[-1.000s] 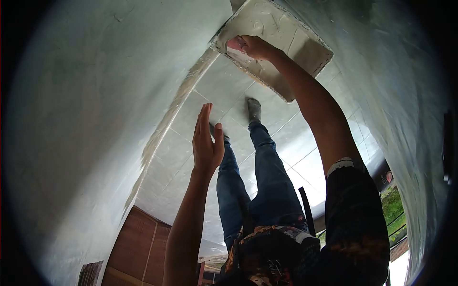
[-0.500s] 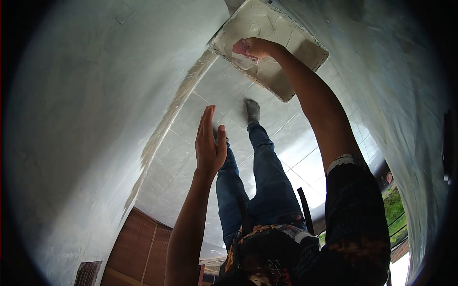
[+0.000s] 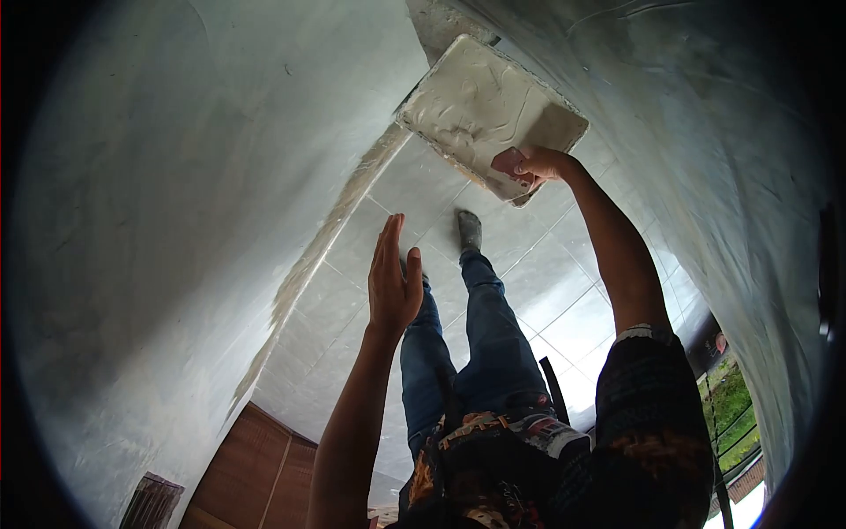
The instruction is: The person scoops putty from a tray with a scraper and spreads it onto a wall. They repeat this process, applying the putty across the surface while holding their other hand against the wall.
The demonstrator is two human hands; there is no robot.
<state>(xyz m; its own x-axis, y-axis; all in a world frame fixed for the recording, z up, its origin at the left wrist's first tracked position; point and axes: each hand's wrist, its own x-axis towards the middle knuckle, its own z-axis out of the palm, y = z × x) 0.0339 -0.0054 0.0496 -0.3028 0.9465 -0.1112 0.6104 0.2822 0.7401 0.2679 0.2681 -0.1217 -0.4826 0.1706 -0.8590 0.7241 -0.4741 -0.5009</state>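
My right hand (image 3: 545,164) is closed around a small reddish-pink flat scraper (image 3: 508,164), held low over the near corner of a rectangular tray (image 3: 564,125). Wet, pale putty (image 3: 467,95) with swirled ridges covers much of the tray's inside. The scraper's edge lies right at the putty near the rim. My left hand (image 3: 393,286) is raised in front of my legs, empty, with its fingers stretched out straight and the thumb apart. It is well away from the tray.
A smooth grey-white wall (image 3: 203,194) rises on the left, with a rough brownish strip (image 3: 330,212) along its foot. Another pale, streaked surface (image 3: 705,176) curves along the right. Grey floor tiles (image 3: 326,309) lie under my feet. A brown panel (image 3: 251,463) stands at lower left.
My right hand has drawn the scraper across the tray toward its near right corner. The tray appears lower in view. My left hand keeps the same open pose.
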